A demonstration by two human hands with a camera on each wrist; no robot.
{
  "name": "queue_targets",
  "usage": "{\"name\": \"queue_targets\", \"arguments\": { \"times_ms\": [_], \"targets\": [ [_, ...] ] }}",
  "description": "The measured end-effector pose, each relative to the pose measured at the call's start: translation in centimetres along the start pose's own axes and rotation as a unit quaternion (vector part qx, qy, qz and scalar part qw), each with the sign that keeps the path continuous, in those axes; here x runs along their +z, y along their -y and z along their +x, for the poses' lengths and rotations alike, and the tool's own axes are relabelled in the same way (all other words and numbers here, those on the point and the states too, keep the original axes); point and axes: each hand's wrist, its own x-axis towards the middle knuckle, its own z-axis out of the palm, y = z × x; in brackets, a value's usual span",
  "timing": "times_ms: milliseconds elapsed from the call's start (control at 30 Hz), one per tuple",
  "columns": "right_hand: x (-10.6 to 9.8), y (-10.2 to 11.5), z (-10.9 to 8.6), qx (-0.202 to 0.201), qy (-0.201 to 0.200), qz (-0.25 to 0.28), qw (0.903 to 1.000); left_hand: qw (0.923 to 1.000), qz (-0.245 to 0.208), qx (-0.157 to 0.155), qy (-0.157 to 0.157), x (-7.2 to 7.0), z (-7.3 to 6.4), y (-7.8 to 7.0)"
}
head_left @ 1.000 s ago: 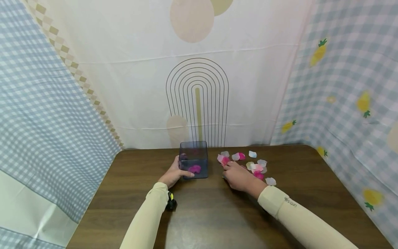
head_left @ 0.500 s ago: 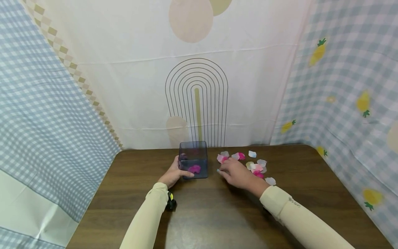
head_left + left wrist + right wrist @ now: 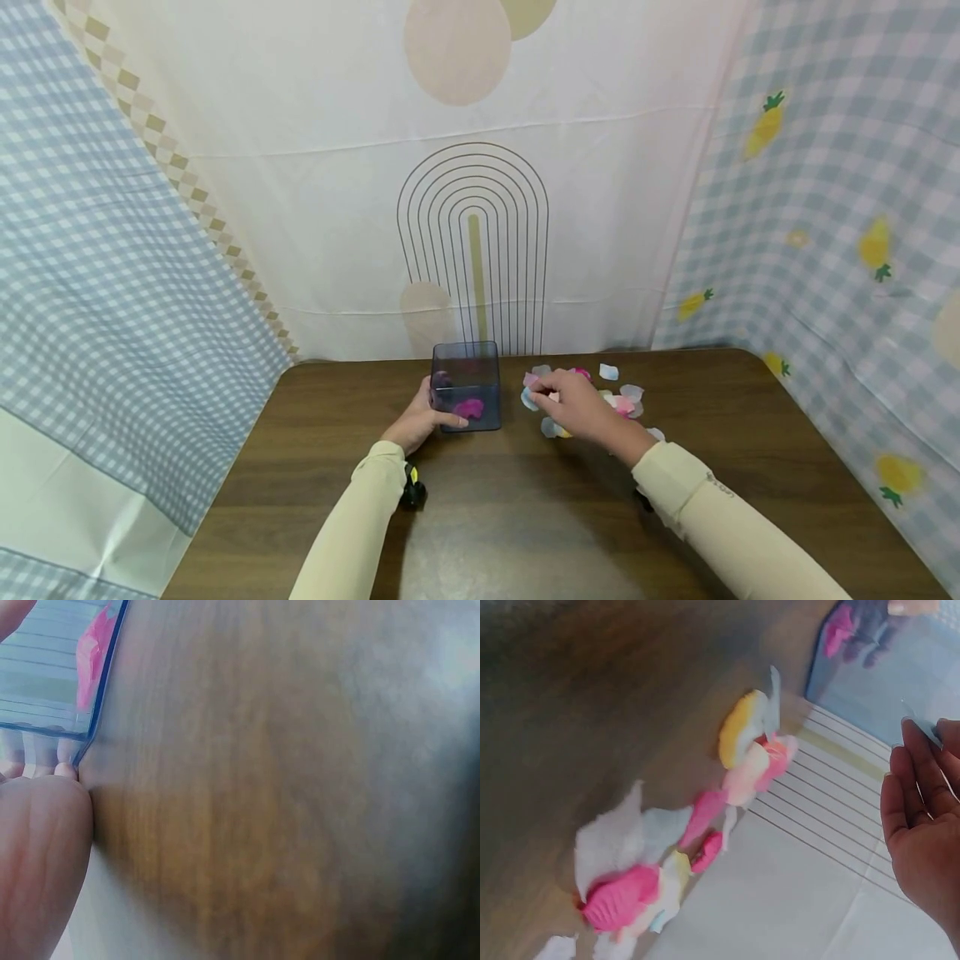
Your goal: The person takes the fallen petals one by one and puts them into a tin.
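On table (image 3: pixel 300 475), L hand (image 3: pixel 417 420) grips see-thru box (image 3: pixel 489 404) w/ pink petal (image 3: pixel 469 408); R hand (image 3: pixel 583 408) pinches blue petal (image 3: pixel 528 401).

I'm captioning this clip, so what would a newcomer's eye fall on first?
Probably the colorful petal-like pieces scattered on the right half of the brown table. Next comes the see-through box near the table's far edge, gripped by the left hand, with a magenta piece inside. Then the right hand, pinching a pale blue piece right of the box.
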Motion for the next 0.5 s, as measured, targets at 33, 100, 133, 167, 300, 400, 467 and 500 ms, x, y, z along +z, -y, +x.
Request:
{"name": "queue_targets", "arguments": {
  "times_ms": [33,100,133,167,300,400,467,500],
  "targets": [
    [-0.2,0.1,0.1,0.005,-0.002,0.003,1.0000,1.0000,0.001,0.000,0.000,0.0,0.0,0.0],
    [-0.7,0.3,0.4,0.013,-0.009,0.008,0.9998,1.0000,0.000,0.001,-0.001,0.0,0.0,0.0],
    [-0.9,0.5,0.6,0.013,-0.014,0.010,0.9998,1.0000,0.000,0.002,-0.001,0.0,-0.1,0.0],
    [-1.1,0.7,0.9,0.012,-0.018,0.010,0.9997,1.0000,-0.002,0.001,-0.002,0.0,-0.1,-0.1],
    [-1.9,1.9,2.2,-0.004,-0.038,0.008,0.9993,1.0000,-0.002,0.001,-0.009,0.0,-0.2,-0.1],
    [-2.3,2.6,3.0,-0.012,-0.044,0.011,0.9989,1.0000,-0.001,0.003,-0.009,0.2,-0.2,-0.1],
    [-2.3,3.0,3.4,-0.011,-0.042,0.014,0.9990,1.0000,0.001,0.005,-0.007,0.2,-0.2,-0.2],
    [-2.3,3.2,3.6,-0.010,-0.040,0.017,0.9990,1.0000,0.003,0.006,-0.005,0.2,-0.2,-0.2]
  ]
}}
